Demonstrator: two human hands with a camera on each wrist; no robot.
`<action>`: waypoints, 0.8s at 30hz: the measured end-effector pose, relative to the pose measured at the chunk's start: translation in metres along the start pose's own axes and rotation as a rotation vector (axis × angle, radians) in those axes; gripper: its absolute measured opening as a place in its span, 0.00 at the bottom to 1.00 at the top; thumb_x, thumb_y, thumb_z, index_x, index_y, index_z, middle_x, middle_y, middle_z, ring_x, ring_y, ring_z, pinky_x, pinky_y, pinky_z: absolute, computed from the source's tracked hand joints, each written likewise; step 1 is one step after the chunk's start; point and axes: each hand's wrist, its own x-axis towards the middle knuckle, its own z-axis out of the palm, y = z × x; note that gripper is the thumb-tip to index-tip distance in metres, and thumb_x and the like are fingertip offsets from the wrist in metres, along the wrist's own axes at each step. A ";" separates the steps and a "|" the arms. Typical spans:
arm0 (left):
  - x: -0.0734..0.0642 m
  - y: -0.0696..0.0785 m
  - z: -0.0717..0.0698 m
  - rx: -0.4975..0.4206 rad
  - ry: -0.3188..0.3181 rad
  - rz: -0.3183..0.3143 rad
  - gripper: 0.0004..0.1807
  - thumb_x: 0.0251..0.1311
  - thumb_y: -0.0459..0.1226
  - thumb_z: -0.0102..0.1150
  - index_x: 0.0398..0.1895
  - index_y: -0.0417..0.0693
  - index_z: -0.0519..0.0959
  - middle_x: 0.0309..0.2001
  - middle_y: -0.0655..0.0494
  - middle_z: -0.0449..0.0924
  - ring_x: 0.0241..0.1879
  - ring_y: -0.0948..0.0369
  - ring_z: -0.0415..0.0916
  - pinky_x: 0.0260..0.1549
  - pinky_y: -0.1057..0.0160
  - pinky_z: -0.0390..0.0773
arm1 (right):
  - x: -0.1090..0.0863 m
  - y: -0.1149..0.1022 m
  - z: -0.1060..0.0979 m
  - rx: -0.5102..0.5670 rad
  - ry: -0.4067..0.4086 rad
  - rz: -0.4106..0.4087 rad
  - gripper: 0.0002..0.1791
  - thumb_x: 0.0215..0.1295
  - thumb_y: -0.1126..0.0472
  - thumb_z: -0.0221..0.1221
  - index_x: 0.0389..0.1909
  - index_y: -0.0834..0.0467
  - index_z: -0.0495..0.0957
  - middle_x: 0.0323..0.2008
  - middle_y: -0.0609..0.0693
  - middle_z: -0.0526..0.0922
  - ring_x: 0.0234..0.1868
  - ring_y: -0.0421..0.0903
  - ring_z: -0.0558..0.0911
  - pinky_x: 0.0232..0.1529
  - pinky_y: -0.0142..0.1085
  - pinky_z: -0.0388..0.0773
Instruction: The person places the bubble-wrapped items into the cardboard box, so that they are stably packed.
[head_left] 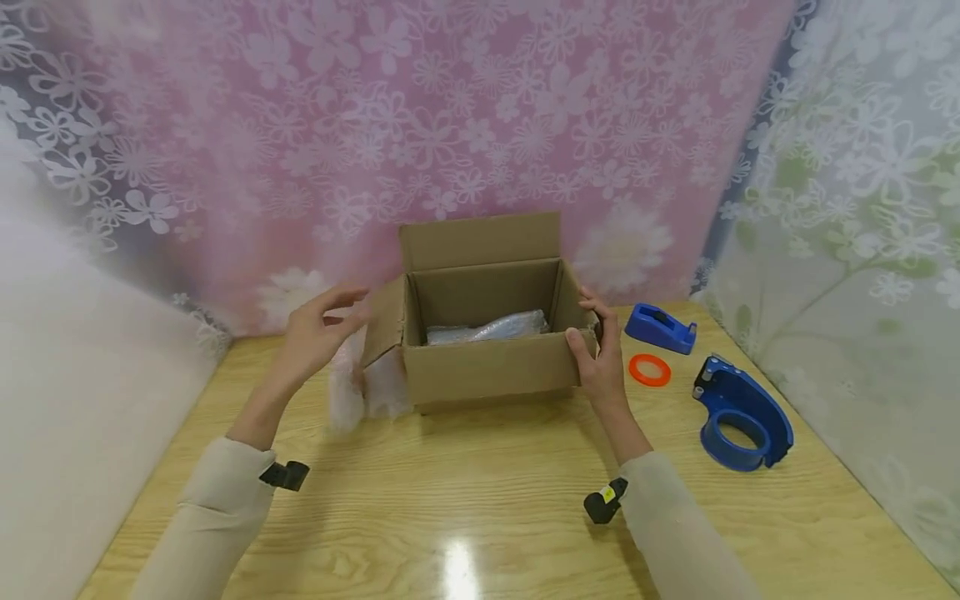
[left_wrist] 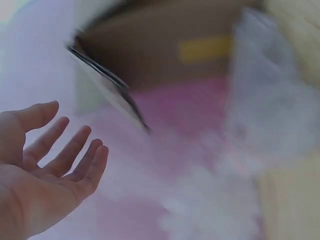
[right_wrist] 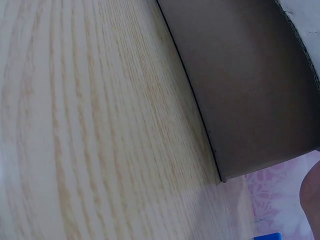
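Note:
A brown cardboard box (head_left: 491, 371) stands on the wooden table with its back flap (head_left: 480, 242) raised and its left flap (head_left: 385, 321) hanging outward. Inside lies something in clear bubble wrap (head_left: 513, 325); what it covers is hidden. My right hand (head_left: 602, 362) grips the box's right end, thumb on the front wall and fingers round the side. Beside the left flap is my left hand (head_left: 318, 333), fingers loosely spread and nothing in them; the left wrist view shows a gap between its fingertips (left_wrist: 102, 150) and the flap (left_wrist: 112, 90).
Left of the box sits more clear plastic wrap (head_left: 347, 396), partly behind the flap. On the right lie a small blue tape dispenser (head_left: 660, 327), an orange ring (head_left: 649, 361) and a larger blue tape dispenser (head_left: 742, 417). Flowered cloth (head_left: 480, 125) hangs behind the table.

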 end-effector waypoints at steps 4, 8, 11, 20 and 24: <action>-0.012 -0.032 -0.012 0.018 -0.041 -0.070 0.27 0.78 0.44 0.56 0.75 0.48 0.70 0.72 0.40 0.70 0.71 0.41 0.66 0.67 0.38 0.69 | 0.000 -0.001 -0.002 -0.001 -0.011 0.001 0.23 0.74 0.72 0.55 0.66 0.74 0.64 0.77 0.65 0.62 0.79 0.55 0.59 0.78 0.57 0.51; -0.019 -0.056 -0.017 0.016 -0.070 -0.137 0.30 0.79 0.45 0.55 0.78 0.45 0.65 0.74 0.36 0.67 0.72 0.38 0.63 0.66 0.34 0.68 | 0.001 0.002 -0.003 0.012 -0.010 -0.007 0.23 0.73 0.72 0.55 0.65 0.74 0.64 0.77 0.64 0.62 0.79 0.54 0.59 0.78 0.53 0.52; -0.023 -0.070 -0.019 0.004 -0.083 -0.192 0.33 0.79 0.47 0.55 0.79 0.43 0.62 0.75 0.34 0.64 0.73 0.36 0.62 0.65 0.34 0.69 | 0.002 0.011 -0.002 0.019 -0.004 -0.025 0.23 0.73 0.72 0.55 0.65 0.73 0.64 0.77 0.63 0.63 0.79 0.53 0.59 0.78 0.51 0.53; -0.032 -0.101 -0.014 -0.058 -0.184 -0.340 0.39 0.80 0.48 0.51 0.83 0.41 0.51 0.76 0.27 0.56 0.74 0.33 0.58 0.67 0.35 0.69 | -0.001 0.032 -0.003 0.008 0.005 -0.043 0.24 0.74 0.70 0.56 0.68 0.66 0.66 0.78 0.55 0.63 0.79 0.51 0.59 0.79 0.48 0.52; -0.034 -0.110 -0.009 -0.103 -0.243 -0.398 0.45 0.80 0.53 0.49 0.84 0.38 0.42 0.76 0.24 0.53 0.72 0.31 0.61 0.67 0.35 0.69 | -0.002 0.031 -0.003 0.008 0.010 -0.037 0.24 0.74 0.70 0.56 0.68 0.64 0.66 0.77 0.54 0.64 0.79 0.50 0.59 0.79 0.47 0.52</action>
